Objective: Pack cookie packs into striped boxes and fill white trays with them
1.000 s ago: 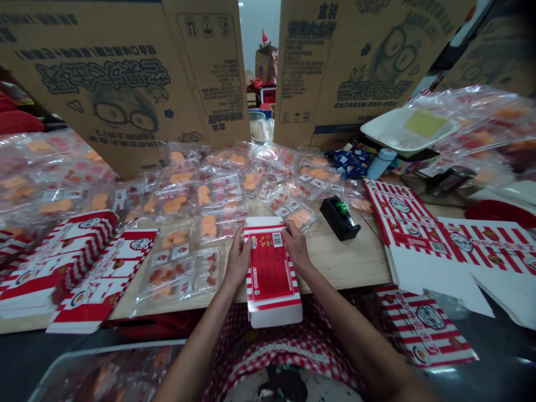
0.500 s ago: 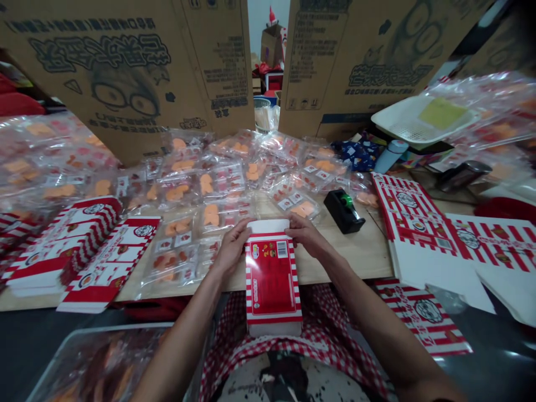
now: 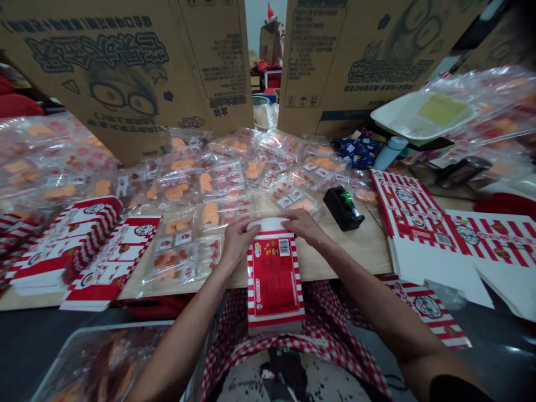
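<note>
The left hand [image 3: 238, 241] and the right hand [image 3: 304, 225] were both closed on the far end of a red-and-white striped carton [image 3: 274, 282], fingers curled over its white, slightly bowed open edge [image 3: 268, 224] from either side. The carton lay lengthwise toward the person, its barcode panel facing up. Its far end was over the table [image 3: 355, 251], and the rest stuck out past the table edge above a red checked cloth [image 3: 247, 335]. Whether it touched the cloth could not be told.

Just beyond the hands, clear packets [image 3: 211, 218] of orange pieces were spread across the table and overlapped one another. A black tape dispenser [image 3: 342, 207] with a green roll stood to the right of the right hand. Flat printed cartons [image 3: 90, 251] lay in a stack left of the left hand, and more [image 3: 419, 223] lay opened out at the right. Upright cardboard boxes [image 3: 125, 72] stood along the far side, and a white basket [image 3: 419, 114] sat at the far right. A tray [image 3: 100, 363] of packets sat below the table at the lower left.
</note>
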`<state>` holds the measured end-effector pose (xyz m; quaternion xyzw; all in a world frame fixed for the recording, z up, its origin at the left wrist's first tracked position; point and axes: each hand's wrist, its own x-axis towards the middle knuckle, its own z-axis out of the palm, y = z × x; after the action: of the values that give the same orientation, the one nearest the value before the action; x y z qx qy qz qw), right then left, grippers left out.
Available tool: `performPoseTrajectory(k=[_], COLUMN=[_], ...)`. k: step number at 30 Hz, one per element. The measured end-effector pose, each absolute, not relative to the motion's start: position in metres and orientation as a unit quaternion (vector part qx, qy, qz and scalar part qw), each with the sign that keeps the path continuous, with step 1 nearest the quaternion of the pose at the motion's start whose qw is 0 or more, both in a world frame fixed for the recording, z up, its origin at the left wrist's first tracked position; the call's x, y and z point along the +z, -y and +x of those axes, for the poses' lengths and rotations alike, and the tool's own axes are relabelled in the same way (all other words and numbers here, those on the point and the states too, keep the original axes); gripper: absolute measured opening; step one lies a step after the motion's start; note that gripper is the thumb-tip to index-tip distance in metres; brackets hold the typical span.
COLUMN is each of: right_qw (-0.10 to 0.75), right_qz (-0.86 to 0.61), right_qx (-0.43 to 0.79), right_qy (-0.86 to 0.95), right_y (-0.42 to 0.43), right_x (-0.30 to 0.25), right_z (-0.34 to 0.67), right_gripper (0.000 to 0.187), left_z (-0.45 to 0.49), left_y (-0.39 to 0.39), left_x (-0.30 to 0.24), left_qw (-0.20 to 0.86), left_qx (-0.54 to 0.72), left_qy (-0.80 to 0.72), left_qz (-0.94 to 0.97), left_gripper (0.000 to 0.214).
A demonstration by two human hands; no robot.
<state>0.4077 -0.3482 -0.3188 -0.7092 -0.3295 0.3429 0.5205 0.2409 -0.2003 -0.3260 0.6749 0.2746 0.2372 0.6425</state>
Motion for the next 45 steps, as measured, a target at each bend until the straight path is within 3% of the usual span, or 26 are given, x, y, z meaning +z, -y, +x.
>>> performPoseTrajectory(k=[4,11,16,20,28,34,39,41,45], right_qw=[0.513,0.476,0.557,0.546,0.519,0.486,0.529,0.547,0.525], right_qz=[-0.711,-0.572,-0.535,-0.572,-0.594,-0.646,-0.630,-0.658,-0.833], right_qx=[0.326,0.539,0.578,0.569,0.510,0.342,0.305,0.285,0.093], right_qy=[0.354,0.394,0.263,0.224,0.343,0.479,0.479,0.433,0.150], right_y=[0.355,0.391,0.388,0.384,0.402,0.412,0.406,0.412,0.448], right_x=[-0.321,-0.315,-0.303,-0.280,-0.265,-0.286,-0.272,-0.262,-0.259], right_z=[0.411,0.402,0.396,0.394,0.379,0.361,0.364,0.391,0.471], right_gripper=[0.028,0.048,0.030,0.020,0.015,0.007,0.008,0.013,0.010], left_z=[0.231,0.209,0.216,0.216,0.182,0.170,0.189,0.195,0.205], left_y=[0.199,0.214,0.227,0.230,0.234,0.234,0.239,0.235,0.219], left_x=[-0.329,-0.329,-0.300,-0.278,-0.274,-0.277,-0.247,-0.225,-0.190], left_qw=[0.635,0.655,0.716,0.734,0.682,0.618,0.588,0.542,0.402], left_qx=[0.237,0.166,0.178,0.160,0.130,0.147,0.129,0.187,0.421], left_qy=[-0.262,-0.255,-0.306,-0.302,-0.238,-0.216,-0.179,-0.178,-0.170], left_qz=[0.687,0.692,0.602,0.586,0.679,0.742,0.778,0.799,0.795], left_gripper=[0.038,0.032,0.043,0.037,0.037,0.032,0.027,0.023,0.022])
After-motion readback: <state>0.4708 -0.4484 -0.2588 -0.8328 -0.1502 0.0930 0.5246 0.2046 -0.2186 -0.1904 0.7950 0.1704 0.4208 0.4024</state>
